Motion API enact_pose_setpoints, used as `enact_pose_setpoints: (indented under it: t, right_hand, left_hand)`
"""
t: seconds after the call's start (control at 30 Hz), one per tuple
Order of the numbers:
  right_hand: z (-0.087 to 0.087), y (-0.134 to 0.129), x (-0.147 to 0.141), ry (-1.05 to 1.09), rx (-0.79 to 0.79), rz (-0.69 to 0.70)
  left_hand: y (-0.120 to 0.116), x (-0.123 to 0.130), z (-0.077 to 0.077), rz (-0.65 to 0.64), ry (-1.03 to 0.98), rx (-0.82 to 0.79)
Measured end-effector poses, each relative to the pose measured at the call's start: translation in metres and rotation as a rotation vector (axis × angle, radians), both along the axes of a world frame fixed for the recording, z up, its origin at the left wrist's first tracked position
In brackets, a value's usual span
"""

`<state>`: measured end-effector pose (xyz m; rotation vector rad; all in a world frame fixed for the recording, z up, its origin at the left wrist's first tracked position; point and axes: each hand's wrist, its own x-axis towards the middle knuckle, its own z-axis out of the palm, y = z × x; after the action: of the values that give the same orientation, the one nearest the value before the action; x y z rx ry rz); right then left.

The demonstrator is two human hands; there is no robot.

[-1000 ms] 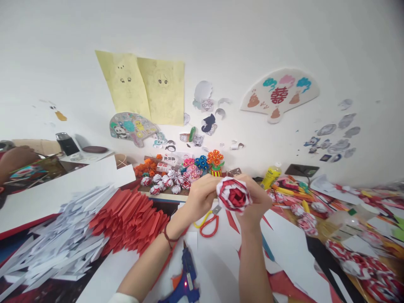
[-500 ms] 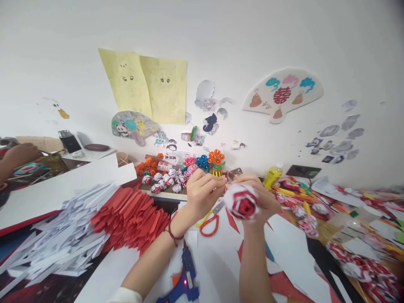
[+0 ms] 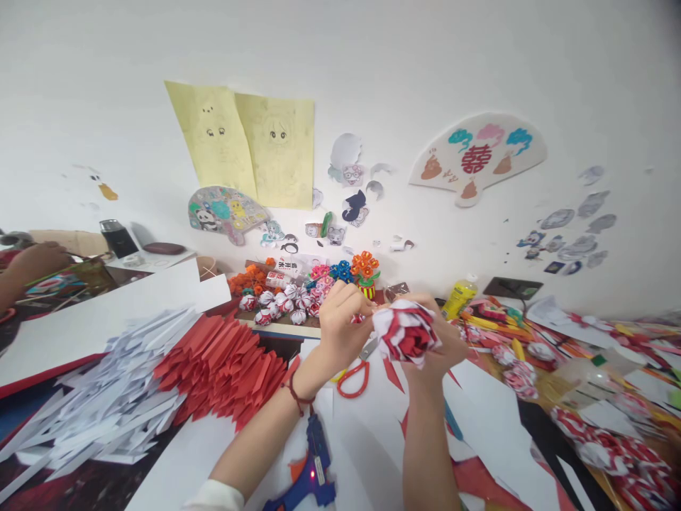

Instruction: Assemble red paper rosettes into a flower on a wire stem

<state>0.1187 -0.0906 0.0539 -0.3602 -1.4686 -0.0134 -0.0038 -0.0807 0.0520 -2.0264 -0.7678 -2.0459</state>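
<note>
A red and white paper flower (image 3: 408, 332) faces me above the middle of the table. Behind it, my right hand (image 3: 450, 348) is closed on it, with most of the fingers hidden by the petals. My left hand (image 3: 345, 319) is at the flower's left edge, fingers curled in a pinch; what lies between them is too small to make out. Below the hands lie scissors (image 3: 353, 380) with a red and a yellow handle. A blue hot glue gun (image 3: 313, 468) with a lit red light rests beside my left forearm.
Heaps of white paper strips (image 3: 106, 397) and folded red paper pieces (image 3: 220, 369) spread to the left. Finished paper flowers (image 3: 287, 304) line the wall; more flowers (image 3: 611, 447) and scraps lie right. A yellow bottle (image 3: 460, 298) stands behind. Another person's hand (image 3: 40, 262) shows far left.
The flower has turned slightly and shows more of its petals, sharper than before. My left hand has curled its fingers in more, still close to the flower.
</note>
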Motion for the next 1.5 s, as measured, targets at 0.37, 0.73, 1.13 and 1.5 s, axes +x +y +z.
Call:
enact_pose_setpoints:
  t: [0.37,0.73,1.13,1.5]
  right_hand:
    - [0.003,-0.003,-0.001,0.044,0.062,-0.019]
    - [0.007,-0.01,-0.008,0.156,0.043,0.063]
    - [-0.003,0.008,0.003,0.101,-0.086,0.13]
    - [-0.043,0.056,0.036,0.515,-0.846,0.14]
  left_hand:
    - [-0.005,-0.015,-0.002,-0.309,0.048,-0.188]
    - [-0.004,-0.018,-0.003,-0.322,0.283,-0.096]
    - [-0.001,-0.02,-0.015,-0.19,0.226,-0.186]
    - [-0.064,-0.08,-0.028,-0.352,0.1,-0.295]
